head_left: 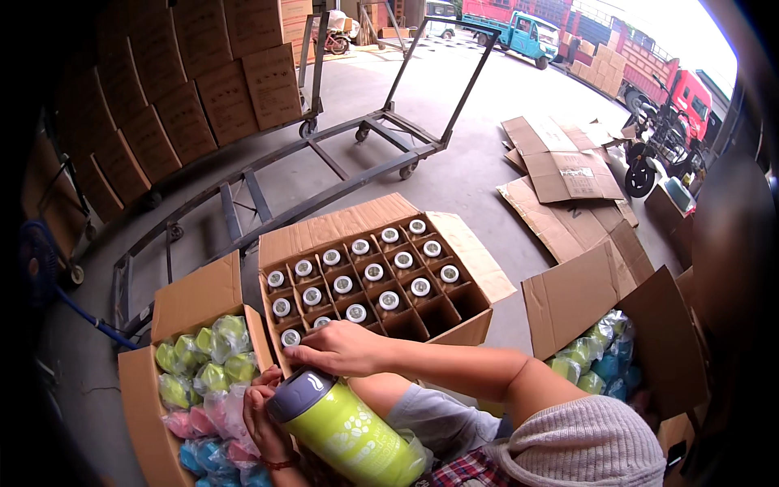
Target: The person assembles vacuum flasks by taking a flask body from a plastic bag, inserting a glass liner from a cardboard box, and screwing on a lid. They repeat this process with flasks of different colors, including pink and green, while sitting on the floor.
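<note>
A lime-green tumbler with a grey lid and a white printed pattern lies tilted across my lap, its lid end toward the large carton. My left hand, a band at its wrist, has its fingers closed round the side by the lid. Over the carton's near-left corner, just beyond the lid, is my right hand; its fingers are curled, and whatever they hold is hidden. The large carton is divided into cells. Most visible cells hold bottles with pale round tops; several near the right show no bottle.
At left, an open carton contains bagged green, pink and blue items. Another stands at right with green and blue ones. Beyond are a metal cart, flattened cardboard, stacked boxes and a blue fan.
</note>
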A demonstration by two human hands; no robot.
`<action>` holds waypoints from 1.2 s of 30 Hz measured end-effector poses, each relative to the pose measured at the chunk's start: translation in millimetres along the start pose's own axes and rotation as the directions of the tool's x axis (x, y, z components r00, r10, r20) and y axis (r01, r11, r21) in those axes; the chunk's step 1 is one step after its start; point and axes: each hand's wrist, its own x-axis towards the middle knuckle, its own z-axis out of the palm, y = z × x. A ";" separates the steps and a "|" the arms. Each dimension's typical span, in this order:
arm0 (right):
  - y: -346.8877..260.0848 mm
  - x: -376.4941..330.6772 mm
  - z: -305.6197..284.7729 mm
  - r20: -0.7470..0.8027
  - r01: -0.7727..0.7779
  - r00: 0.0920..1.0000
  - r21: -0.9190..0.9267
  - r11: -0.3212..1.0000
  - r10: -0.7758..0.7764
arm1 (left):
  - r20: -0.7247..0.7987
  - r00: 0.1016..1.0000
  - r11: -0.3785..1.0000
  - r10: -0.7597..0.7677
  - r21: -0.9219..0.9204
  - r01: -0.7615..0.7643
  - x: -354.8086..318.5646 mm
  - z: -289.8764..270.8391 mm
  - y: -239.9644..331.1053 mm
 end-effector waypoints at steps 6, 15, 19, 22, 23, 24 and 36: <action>57.6 44.6 75.6 0.167 -0.157 0.977 0.984 -0.078 0.134 | 0.383 0.917 0.721 0.110 0.604 -0.338 14.5 75.9 66.6; 29.6 10.5 21.9 -0.048 0.024 0.999 0.529 0.848 0.001 | 0.035 0.999 0.999 0.032 -0.016 -0.031 -1.7 17.3 7.8; 45.8 40.9 65.2 0.219 -0.215 0.974 0.974 -0.074 0.053 | 0.325 0.919 0.477 0.224 0.786 -0.394 8.2 89.0 65.4; 32.6 30.1 49.6 0.282 -0.294 0.945 0.954 0.057 0.164 | 0.368 0.907 0.759 0.203 0.526 -0.383 16.9 58.5 55.9; 21.7 15.8 38.2 0.141 -0.174 0.985 0.825 0.538 0.102 | 0.345 0.899 0.896 0.268 0.253 -0.365 15.9 27.7 34.0; 12.7 -2.0 22.9 0.019 0.015 0.999 0.481 0.877 -0.028 | 0.284 0.928 0.969 0.241 -0.119 -0.215 7.5 2.3 3.4; 46.5 32.5 69.4 0.132 -0.127 0.978 0.991 -0.045 0.158 | 0.329 0.917 0.617 0.227 0.679 -0.397 12.2 85.4 67.4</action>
